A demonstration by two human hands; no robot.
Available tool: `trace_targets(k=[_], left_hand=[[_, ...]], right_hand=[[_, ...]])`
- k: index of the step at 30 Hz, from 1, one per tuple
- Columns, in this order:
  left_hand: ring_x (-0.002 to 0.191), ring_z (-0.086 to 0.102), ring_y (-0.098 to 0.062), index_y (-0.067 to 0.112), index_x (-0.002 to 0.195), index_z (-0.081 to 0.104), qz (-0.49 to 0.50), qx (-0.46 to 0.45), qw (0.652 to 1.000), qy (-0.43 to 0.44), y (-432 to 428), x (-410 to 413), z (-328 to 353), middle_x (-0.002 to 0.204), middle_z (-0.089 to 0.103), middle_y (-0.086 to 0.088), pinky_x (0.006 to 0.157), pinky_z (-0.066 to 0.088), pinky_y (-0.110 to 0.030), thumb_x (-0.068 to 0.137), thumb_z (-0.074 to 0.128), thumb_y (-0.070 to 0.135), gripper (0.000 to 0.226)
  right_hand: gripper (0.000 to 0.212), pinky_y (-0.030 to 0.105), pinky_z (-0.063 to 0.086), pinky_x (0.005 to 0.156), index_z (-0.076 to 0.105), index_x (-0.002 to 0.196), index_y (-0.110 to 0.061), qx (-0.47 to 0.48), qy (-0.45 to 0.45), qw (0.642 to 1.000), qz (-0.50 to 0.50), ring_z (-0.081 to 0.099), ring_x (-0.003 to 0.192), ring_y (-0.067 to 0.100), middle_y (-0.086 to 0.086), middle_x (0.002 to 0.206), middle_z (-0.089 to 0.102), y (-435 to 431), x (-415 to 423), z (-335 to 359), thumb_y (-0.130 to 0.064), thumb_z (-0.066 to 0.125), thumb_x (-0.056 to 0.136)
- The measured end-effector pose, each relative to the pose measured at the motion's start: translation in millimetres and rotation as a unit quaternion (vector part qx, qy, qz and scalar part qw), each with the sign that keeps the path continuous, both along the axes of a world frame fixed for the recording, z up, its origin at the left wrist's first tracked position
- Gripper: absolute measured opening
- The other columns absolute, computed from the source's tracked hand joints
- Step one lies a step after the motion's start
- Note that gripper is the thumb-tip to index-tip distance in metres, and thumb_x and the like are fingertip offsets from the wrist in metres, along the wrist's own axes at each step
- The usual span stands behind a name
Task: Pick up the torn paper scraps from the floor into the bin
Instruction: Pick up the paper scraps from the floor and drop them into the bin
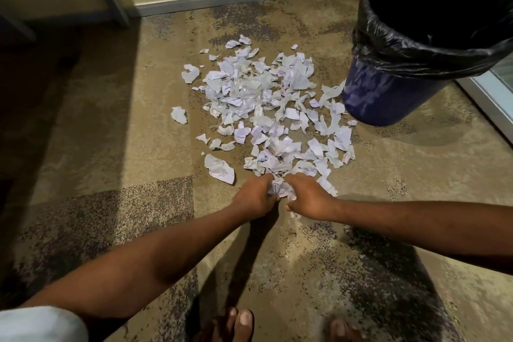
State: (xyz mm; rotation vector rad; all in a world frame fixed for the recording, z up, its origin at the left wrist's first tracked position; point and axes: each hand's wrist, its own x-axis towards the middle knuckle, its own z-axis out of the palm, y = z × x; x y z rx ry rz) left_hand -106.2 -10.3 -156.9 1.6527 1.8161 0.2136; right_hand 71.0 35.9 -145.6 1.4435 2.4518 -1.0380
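At the bottom edge of the frame are my bare toes [242,324] on the carpet [111,147], a short, speckled pile in tan with darker mottled patches, and a pale sleeve [39,325] shows in the lower left corner. Just below the centre, my left hand [255,197] and right hand [308,200] meet, fingers of both curled in around one crumpled wad of scraps [280,188] pressed between them at the near edge of the heap. Above them, through the middle of the frame, the torn paper scraps [266,108] lie spread across the carpet: thin, white, ragged-edged bits, some flat, some creased or balled, a few with faint writing, and outliers strewn to the left. By my reckoning the job has barely begun; nearly all of the litter is on the floor. At the upper right stands the bin [388,97], a round dark-blue tub touching the heap's right fringe, lined with a glossy, wrinkled black bag [416,50]. Its inside is too dark to tell whether any paper is in it.
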Motion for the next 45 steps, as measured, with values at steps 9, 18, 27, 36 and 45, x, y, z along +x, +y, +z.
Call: trace_targets(k=[9, 18, 27, 36, 45], left_hand=[[0.081, 0.081, -0.027, 0.011, 0.115, 0.062, 0.153, -0.144, 0.952, -0.222, 17.1, 10.2, 14.1, 0.101, 0.077, -0.014, 0.077, 0.068, -0.048, 0.097, 0.073, 0.009, 0.021], [0.093, 0.078, -0.035, 0.012, 0.104, 0.067, 0.146, -0.047, 0.939, -0.309, 56.2, 25.0, 77.8, 0.104, 0.076, -0.017, 0.084, 0.066, -0.052, 0.096, 0.072, 0.004, 0.012], [0.081, 0.08, -0.02, 0.006, 0.114, 0.069, 0.081, 0.148, 0.919, -0.357, 139.4, 68.3, 183.9, 0.104, 0.078, -0.01, 0.067, 0.067, -0.036, 0.096, 0.073, 0.004, 0.018], [0.078, 0.08, -0.021, 0.009, 0.115, 0.072, 0.03, 0.201, 0.914, -0.351, 221.1, 121.3, 270.0, 0.105, 0.078, -0.009, 0.058, 0.062, -0.028, 0.092, 0.076, 0.002, 0.024], [0.103, 0.072, -0.025, 0.016, 0.129, 0.058, -0.006, 0.161, 0.952, -0.26, 278.2, 154.5, 274.1, 0.118, 0.067, -0.007, 0.081, 0.067, -0.043, 0.083, 0.084, 0.013, 0.053]], right_hand=[[0.03, 0.015, 0.042, 0.038, 0.071, 0.113, -0.006, -0.141, 0.071, 0.967, -0.202, 0.063, 0.063, 0.01, 0.005, 0.089, 0.071, 16.7, -4.1, 19.4, 0.002, 0.083, 0.087], [0.029, 0.053, 0.067, 0.08, 0.071, 0.109, -0.007, -0.137, 0.151, 0.943, -0.263, 0.081, 0.083, 0.03, 0.015, 0.102, 0.078, 61.8, 13.5, 83.8, 0.005, 0.083, 0.086], [0.026, 0.041, 0.067, 0.069, 0.068, 0.106, 0.003, -0.021, 0.3, 0.905, -0.3, 0.079, 0.088, 0.035, 0.024, 0.1, 0.077, 117.9, 58.0, 207.9, 0.008, 0.083, 0.085], [0.028, 0.029, 0.063, 0.061, 0.068, 0.09, -0.012, 0.096, 0.337, 0.875, -0.334, 0.076, 0.069, 0.012, -0.002, 0.072, 0.075, 170.8, 106.1, 288.4, 0.009, 0.084, 0.081], [0.028, 0.037, 0.066, 0.068, 0.068, 0.089, -0.012, 0.075, 0.316, 0.832, -0.449, 0.076, 0.087, 0.028, 0.012, 0.098, 0.075, 223.8, 131.8, 274.6, 0.014, 0.074, 0.083]])
